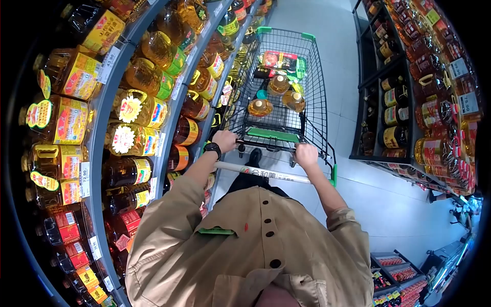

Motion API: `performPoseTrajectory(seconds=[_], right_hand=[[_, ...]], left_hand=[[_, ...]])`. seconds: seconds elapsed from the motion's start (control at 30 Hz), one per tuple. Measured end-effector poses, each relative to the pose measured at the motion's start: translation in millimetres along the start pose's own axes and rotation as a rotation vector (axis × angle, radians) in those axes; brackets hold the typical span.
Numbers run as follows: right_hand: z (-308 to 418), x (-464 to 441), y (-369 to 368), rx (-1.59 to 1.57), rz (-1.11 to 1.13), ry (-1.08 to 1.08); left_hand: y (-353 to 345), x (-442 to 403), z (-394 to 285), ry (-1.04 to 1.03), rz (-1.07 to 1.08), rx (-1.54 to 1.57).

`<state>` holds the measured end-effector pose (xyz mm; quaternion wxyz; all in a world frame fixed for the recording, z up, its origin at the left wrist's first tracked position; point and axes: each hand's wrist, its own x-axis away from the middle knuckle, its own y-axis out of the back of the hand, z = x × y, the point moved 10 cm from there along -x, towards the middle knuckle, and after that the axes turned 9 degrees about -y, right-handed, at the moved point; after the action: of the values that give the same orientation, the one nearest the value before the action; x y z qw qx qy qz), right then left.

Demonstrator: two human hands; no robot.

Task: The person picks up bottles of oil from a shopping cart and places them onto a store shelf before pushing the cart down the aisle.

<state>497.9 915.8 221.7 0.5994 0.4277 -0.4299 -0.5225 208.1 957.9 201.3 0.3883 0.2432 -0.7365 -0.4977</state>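
My left hand (225, 141), with a dark watch on the wrist, is closed on the rear of the shopping cart (323, 102) at its left side. At the right side, my right hand (307, 155) also grips the cart's rear, its fingertips partly hidden. The white handlebar (235, 167) with printed lettering crosses between my forearms and my body. Inside the wire basket stand an amber oil bottle (279, 84), a second bottle (294, 101) and a third bottle (260, 107). A red package (280, 60) and a green package (302, 67) lie toward the front.
Close on my left runs a tall shelf (118, 61) packed with oil bottles and price tags. Across the pale tiled floor (340, 133), a dark rack (360, 151) holds more bottles. Another display (394, 276) stands at the lower right.
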Motion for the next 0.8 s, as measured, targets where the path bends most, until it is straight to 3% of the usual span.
performPoseTrajectory(seconds=[0.33,0.8], right_hand=[[-16.8,-67.8,2.4,0.034,0.019,-0.019],[-51.9,-230.3,30.1,0.04,-0.013,-0.032]], left_hand=[[30.9,-53.8,28.4,-0.036,-0.071,0.0],[107.4,-187.2,92.4,-0.033,-0.135,0.03]])
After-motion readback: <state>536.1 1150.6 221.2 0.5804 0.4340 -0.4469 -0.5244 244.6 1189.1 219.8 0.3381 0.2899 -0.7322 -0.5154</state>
